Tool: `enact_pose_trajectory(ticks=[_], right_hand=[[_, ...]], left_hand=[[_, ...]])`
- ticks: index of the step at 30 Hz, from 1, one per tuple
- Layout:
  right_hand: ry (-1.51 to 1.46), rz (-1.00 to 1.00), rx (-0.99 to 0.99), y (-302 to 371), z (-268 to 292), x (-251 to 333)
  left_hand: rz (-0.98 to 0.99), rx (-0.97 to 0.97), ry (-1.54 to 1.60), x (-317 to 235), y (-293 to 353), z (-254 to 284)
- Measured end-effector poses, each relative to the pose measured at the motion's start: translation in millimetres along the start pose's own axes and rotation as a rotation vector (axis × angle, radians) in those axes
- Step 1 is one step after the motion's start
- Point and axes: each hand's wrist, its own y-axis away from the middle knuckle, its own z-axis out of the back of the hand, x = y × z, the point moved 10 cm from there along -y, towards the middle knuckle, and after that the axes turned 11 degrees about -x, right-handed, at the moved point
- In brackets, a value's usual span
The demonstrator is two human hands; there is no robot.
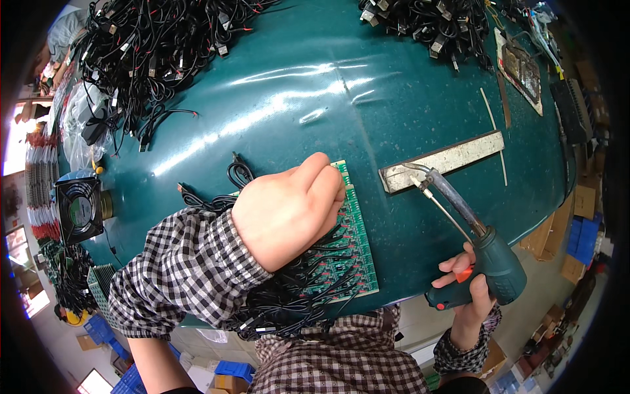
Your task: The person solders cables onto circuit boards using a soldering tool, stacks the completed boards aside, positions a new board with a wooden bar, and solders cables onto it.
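My left hand [289, 210] is closed over the upper end of a green circuit board panel [357, 243]. What its fingers pinch, if anything, is hidden beneath them. Black cables [289, 315] lie across the panel, several of them joined to it along rows with red wire ends. In my right hand [472, 295] is a dark green soldering gun [502, 269] with an orange trigger, gripped by its handle. Its metal barrel and thin feed tube point up and left, the tip by the near left end of a long pale bar [453, 157].
Heaps of black cables [157, 52] fill the far left, with another cable pile [433, 26] at the far right. A small black fan [80, 207] stands at the left edge. A stained tray [520, 69] and a thin rod [493, 125] lie on the green table mat [275, 144].
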Motion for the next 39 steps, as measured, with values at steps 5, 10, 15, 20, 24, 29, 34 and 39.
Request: enact_pose_trajectory(ticks=[5,10,15,20,24,29,34,39], right_hand=[[-0.019,-0.009,0.004,0,1,-3],[-0.041,-0.005,0.012,0,-1,-3],[-0.043,-0.010,0.022,1,-1,-4],[-0.047,-0.018,0.027,3,0,-5],[-0.052,-0.024,0.029,4,1,-6],[-0.042,-0.016,0.037,4,0,-7],[-0.040,-0.011,0.014,3,2,-5],[-0.033,-0.014,0.002,3,2,-6]], left_hand=[[0.032,-0.042,-0.044,-3,-1,-3],[0.049,-0.012,-0.117,-5,0,-4],[0.077,0.037,0.013,-1,4,-3],[0.076,0.082,0.044,2,6,-4],[0.025,0.137,0.002,-2,5,-6],[-0.054,0.130,-0.027,-9,2,-5],[0.022,-0.007,-0.008,-2,0,-2],[0.086,-0.050,0.004,-5,-1,-3]])
